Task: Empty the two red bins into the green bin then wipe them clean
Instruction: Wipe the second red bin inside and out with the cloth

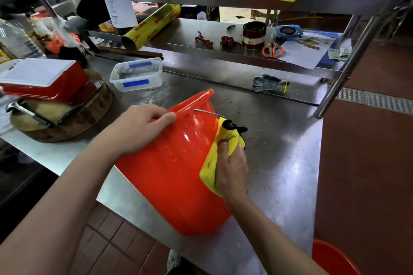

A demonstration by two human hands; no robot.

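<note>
- A red bin [169, 163] lies tilted on the steel table [279, 174].
- The left hand [138, 127] grips its rim.
- The right hand [232, 167] presses a yellow cloth [212, 158] on its outer wall.
- A second red bin [333, 259] stands on the floor.

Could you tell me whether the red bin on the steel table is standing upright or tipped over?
Tipped: the red bin lies on its side, rim pointing away, base overhanging the table edge. The left hand holds its rim; the right hand presses a yellow cloth against it.

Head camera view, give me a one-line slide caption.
Left hand steadies tilted red bin while right hand wipes it with yellow cloth.
</note>
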